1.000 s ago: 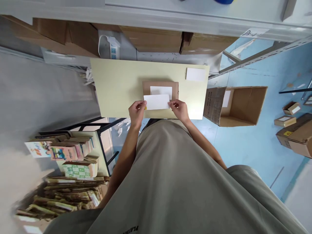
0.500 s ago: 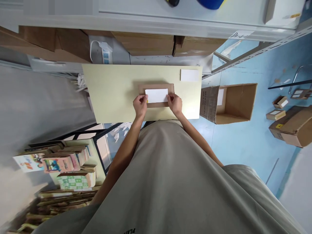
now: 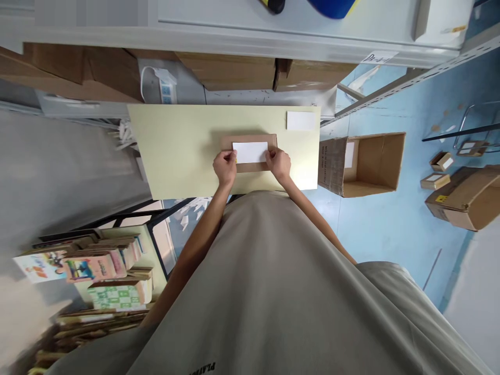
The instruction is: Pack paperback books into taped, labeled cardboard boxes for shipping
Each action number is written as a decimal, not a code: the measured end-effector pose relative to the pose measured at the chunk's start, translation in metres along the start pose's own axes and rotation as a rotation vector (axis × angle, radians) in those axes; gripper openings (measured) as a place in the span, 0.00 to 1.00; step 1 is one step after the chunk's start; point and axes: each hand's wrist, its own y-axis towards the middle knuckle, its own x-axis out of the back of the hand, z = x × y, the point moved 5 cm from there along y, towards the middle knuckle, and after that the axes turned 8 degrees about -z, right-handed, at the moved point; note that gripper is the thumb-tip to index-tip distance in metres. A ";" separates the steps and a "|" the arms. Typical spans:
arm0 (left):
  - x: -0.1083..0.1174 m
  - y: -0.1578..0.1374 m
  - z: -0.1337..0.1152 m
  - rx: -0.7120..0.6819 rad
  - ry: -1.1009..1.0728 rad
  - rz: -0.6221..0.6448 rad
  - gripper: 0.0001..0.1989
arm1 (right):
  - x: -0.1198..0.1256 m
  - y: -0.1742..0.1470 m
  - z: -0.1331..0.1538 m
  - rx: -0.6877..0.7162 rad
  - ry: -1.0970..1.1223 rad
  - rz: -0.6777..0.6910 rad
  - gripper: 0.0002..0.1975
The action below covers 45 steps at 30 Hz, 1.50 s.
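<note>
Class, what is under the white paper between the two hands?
A brown box; parts of it show around the paper. The surface directly beneath the paper is covered, so it cannot be seen.

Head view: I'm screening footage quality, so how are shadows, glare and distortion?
Head view: soft shadow on the table left of the brown box; pale glare on the blue floor; wide-angle stretching toward the edges; a pixelated block top left.

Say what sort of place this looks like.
Probably a stockroom or packing area: there is a tagged metal shelf, an open carton to the right of the table, and a white slip held over a small box.
</note>
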 end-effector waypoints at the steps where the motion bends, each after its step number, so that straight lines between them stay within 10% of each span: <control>1: 0.000 0.000 0.000 0.003 0.009 -0.002 0.09 | 0.002 0.001 -0.001 -0.005 -0.023 0.014 0.16; 16: -0.004 -0.001 0.003 0.028 0.064 -0.014 0.07 | -0.023 0.036 0.032 0.174 -0.025 0.096 0.09; 31: 0.000 -0.006 -0.010 0.011 0.119 0.014 0.10 | -0.058 0.040 0.076 0.315 -0.075 0.266 0.25; 38: 0.003 -0.002 -0.009 -0.028 0.108 0.043 0.09 | -0.059 0.047 0.086 0.238 -0.112 0.050 0.33; 45: 0.012 0.011 -0.002 0.011 0.026 0.171 0.19 | -0.040 0.023 0.062 0.238 -0.208 0.119 0.14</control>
